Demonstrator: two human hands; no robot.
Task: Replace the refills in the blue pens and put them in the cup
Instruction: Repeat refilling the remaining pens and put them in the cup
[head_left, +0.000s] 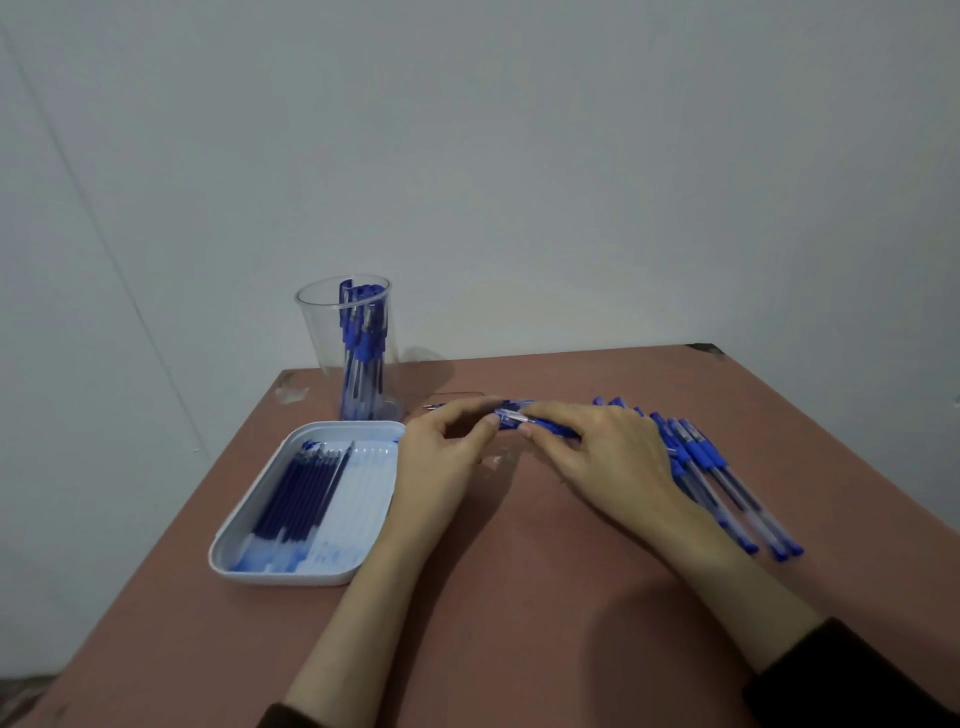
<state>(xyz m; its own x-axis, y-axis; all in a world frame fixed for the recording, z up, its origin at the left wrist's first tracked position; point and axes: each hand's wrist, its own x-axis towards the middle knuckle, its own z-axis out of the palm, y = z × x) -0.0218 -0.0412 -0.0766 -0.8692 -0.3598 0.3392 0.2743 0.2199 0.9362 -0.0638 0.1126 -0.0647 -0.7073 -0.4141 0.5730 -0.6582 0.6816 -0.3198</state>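
While my left grip (441, 457) and right grip (602, 457) pinched one clear blue plastic pen (511, 415), a straight, gentle pull seemed best.

Plain indoor rm: grey wall (519, 156), reddish-brown table (519, 597).

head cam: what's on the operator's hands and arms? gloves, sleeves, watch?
No gloves, rings or watch on the left hand or right hand. The forearms are uncovered. Dark sleeves start well up the forearms: the left sleeve barely shows at the bottom edge, the right sleeve more fully. No markings are visible on them.
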